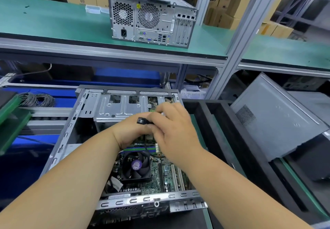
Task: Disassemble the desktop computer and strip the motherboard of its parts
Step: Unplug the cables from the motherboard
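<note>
Both my hands meet over the open case (85, 107) lying on the workbench. My right hand (171, 130) pinches a black cable plug (142, 121); my left hand (132, 130) curls beneath it, grip unclear. Yanking could snag the cable on the one cooler fan (135, 165). One closed tower (151, 16) waits on the shelf's edge.

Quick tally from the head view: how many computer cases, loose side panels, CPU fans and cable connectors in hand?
Computer cases: 2, open case on the bench, closed case on the shelf
Loose side panels: 1
CPU fans: 1
Black cable connectors in hand: 1
Total: 5
</note>
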